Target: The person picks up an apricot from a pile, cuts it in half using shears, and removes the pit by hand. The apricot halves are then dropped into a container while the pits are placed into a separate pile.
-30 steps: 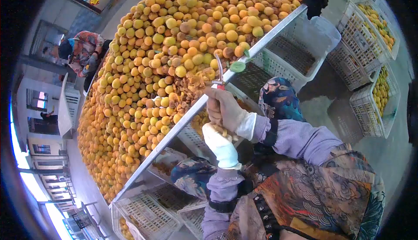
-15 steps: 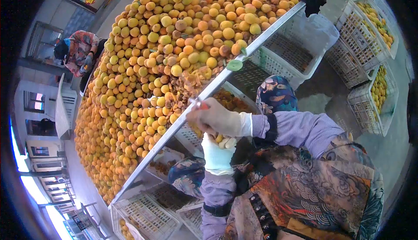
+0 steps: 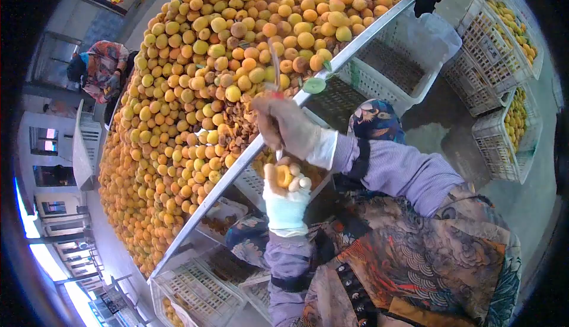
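My left hand (image 3: 285,199), in a white glove, holds an orange apricot (image 3: 283,176) just below the metal edge of the table (image 3: 367,36). My right hand (image 3: 285,126), in a soiled glove, grips a small knife (image 3: 274,69) with a red handle; its blade points up over the fruit. A huge heap of yellow and orange apricots (image 3: 201,90) covers the table. A patch of brown cut pieces (image 3: 237,116) lies on the heap right beside my right hand.
White plastic crates (image 3: 403,60) stand under the table; two crates with apricots (image 3: 515,119) sit at the right. More crates (image 3: 195,291) are at the lower left. Another person (image 3: 101,69) works at the far side. A green lid (image 3: 315,85) rests on the table edge.
My right hand lifted from over my left hand and the knife blade now points up. My left hand turned up, showing the apricot it holds.
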The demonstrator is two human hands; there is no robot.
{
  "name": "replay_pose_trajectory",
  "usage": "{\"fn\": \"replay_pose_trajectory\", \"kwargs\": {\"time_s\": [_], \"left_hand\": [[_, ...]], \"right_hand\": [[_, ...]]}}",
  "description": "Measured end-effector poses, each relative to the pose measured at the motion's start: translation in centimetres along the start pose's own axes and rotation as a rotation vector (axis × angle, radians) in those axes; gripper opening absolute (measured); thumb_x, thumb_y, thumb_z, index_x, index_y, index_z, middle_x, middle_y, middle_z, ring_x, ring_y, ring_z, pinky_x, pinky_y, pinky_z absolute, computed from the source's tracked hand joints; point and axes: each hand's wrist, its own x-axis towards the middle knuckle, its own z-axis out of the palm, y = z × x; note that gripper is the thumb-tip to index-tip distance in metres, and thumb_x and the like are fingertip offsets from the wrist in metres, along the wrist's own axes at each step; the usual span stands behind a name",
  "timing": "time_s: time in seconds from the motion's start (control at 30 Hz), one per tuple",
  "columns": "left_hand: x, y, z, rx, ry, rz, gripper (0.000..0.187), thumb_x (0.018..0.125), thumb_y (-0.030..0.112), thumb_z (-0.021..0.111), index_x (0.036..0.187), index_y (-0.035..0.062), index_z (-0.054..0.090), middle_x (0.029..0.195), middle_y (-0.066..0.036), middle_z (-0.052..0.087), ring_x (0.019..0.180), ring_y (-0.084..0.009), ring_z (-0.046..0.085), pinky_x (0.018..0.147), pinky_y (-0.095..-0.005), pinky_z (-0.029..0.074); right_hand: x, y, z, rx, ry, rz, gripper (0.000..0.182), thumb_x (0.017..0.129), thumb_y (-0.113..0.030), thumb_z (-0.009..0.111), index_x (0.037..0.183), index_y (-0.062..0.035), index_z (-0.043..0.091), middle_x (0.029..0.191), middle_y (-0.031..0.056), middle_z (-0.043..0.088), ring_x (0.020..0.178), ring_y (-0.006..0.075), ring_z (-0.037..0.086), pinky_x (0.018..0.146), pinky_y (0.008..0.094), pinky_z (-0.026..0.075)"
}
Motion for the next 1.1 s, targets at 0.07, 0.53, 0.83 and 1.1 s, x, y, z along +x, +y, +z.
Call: {"fn": "replay_pose_trajectory", "kwargs": {"time_s": [0.07,0.53,0.83,1.1], "left_hand": [[-0.4,1.3,0.3,0.094,-0.006,0.051,0.04,0.094,0.034,0.044,0.112,-0.0009,0.051,0.088,-0.013,0.055,0.063,-0.0169,0.047,0.071,-0.0371,0.045],[0.2,2.8,-0.4,1.69,0.319,0.741,0.027,0.085,0.013,0.057,0.11,0.0029,0.059,0.101,-0.013,0.062,0.097,-0.0253,0.06,0.086,-0.0334,0.046],[2.9,16.2,-2.6,1.65,0.569,1.012,0.027,0.083,0.006,0.058,0.108,-0.0029,0.056,0.105,-0.014,0.06,0.099,-0.0216,0.058,0.086,-0.0308,0.045],[6.5,24.3,-4.7,1.961,0.845,1.057,0.04,0.08,0.018,0.06,0.115,0.001,0.054,0.113,-0.018,0.058,0.103,-0.0302,0.056,0.09,-0.0356,0.044]], "right_hand": [[0.7,-0.6,-0.8,-0.014,-0.014,-0.073,0.042,0.092,-0.032,0.044,0.058,-0.0078,0.045,0.046,0.0032,0.042,0.037,0.0126,0.039,0.038,0.0252,0.031],[1.7,-2.9,-3.2,-0.197,-0.042,0.18,0.025,0.085,-0.029,0.059,0.072,-0.0077,0.054,0.055,-0.0006,0.049,0.036,0.0102,0.043,0.032,0.0237,0.032],[2.0,1.8,-5.8,-0.656,-0.112,0.09,0.024,0.085,-0.027,0.061,0.097,-0.0073,0.055,0.066,-0.0025,0.053,0.054,0.0058,0.048,0.046,0.0218,0.039],[1.9,-1.4,-4.6,-0.435,-0.242,0.273,0.023,0.092,-0.023,0.05,0.101,-0.0033,0.057,0.065,0.0012,0.054,0.054,0.0067,0.049,0.044,0.0197,0.04]]}}
